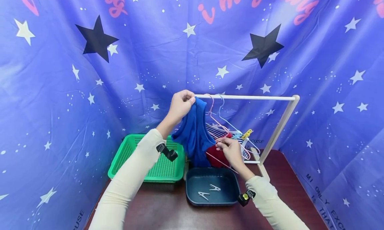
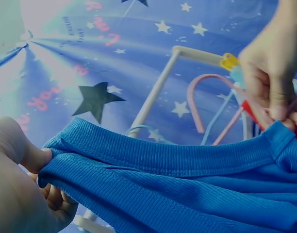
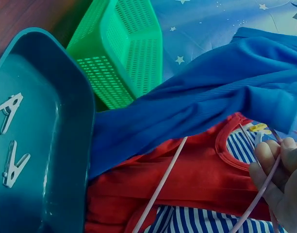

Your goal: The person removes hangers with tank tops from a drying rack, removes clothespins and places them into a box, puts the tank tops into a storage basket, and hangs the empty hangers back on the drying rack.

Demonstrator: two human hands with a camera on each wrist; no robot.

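Observation:
A blue tank top with ribbed edges hangs from my left hand, which pinches a top corner of it between thumb and fingers, close to the rack's rail. My right hand is lower and to the right, its fingers curled round a thin pink clothes hanger. The held hanger reaches down over the red garment and partly behind the blue cloth. In the left wrist view, the blue ribbed edge stretches from my left thumb toward the fingertips of my right hand.
A white rack carries pink and blue hangers with red and striped clothes and a yellow clip. A green basket stands left. The dark blue tray in front contains two pale clothespins.

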